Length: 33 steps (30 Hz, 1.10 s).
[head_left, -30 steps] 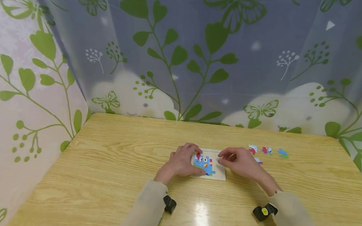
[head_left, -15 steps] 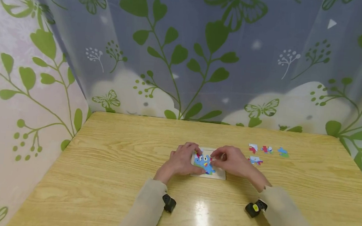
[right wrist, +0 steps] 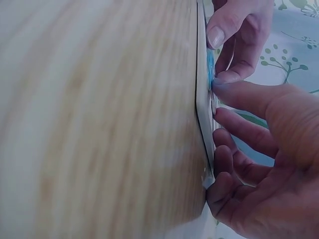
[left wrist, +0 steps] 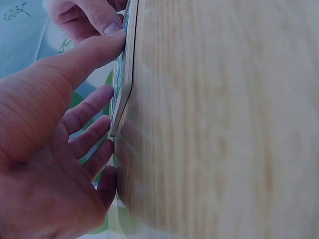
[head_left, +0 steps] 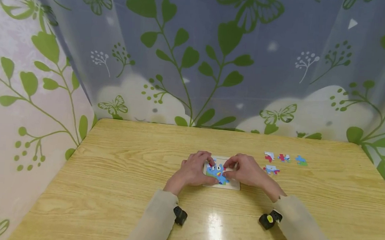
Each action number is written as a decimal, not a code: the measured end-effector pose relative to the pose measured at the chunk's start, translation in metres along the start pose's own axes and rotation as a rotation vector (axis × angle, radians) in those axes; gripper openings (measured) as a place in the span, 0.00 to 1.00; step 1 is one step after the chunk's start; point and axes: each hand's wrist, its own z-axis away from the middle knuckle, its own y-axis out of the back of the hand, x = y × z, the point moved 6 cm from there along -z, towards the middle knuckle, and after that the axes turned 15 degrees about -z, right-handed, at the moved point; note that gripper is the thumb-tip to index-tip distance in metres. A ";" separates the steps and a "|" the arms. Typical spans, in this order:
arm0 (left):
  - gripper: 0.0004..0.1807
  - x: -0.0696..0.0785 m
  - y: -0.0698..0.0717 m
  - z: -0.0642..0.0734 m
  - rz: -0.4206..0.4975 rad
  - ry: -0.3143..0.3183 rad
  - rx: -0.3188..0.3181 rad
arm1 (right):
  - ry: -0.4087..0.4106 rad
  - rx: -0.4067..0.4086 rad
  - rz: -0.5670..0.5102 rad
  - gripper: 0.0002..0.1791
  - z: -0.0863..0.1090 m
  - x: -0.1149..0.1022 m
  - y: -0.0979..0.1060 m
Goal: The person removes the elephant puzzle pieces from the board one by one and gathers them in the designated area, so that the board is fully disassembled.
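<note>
A small wooden puzzle board (head_left: 234, 185) lies flat on the table. Its left part carries a joined jigsaw picture (head_left: 214, 172) of a blue cartoon face with white eyes. My left hand (head_left: 196, 169) holds the board's left side, thumb low on the picture and fingers at the upper left. Over the right part of the picture, my right hand (head_left: 247, 171) pinches a puzzle piece between thumb and forefinger; the fingers mostly hide it. In the right wrist view, the right thumb (right wrist: 249, 97) meets the board's surface, close to the left hand (right wrist: 241, 35).
Several loose puzzle pieces lie right of the board: a red and white one (head_left: 269, 156), another red and white one (head_left: 283, 158), a blue and green one (head_left: 301, 161) and a light blue one (head_left: 271, 170). A patterned curtain (head_left: 197, 60) hangs behind the table (head_left: 125, 160).
My right hand has moved left from the board's right side to the edge of the joined picture, uncovering the nearest loose pieces. The left hand has stayed in place.
</note>
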 end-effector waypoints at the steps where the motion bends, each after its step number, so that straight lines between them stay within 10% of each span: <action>1: 0.22 0.000 0.000 0.000 -0.001 0.001 -0.002 | -0.003 0.000 0.001 0.11 0.000 0.000 0.000; 33: 0.21 0.001 0.000 0.000 -0.043 0.007 0.011 | -0.076 0.017 -0.064 0.11 -0.004 0.007 -0.004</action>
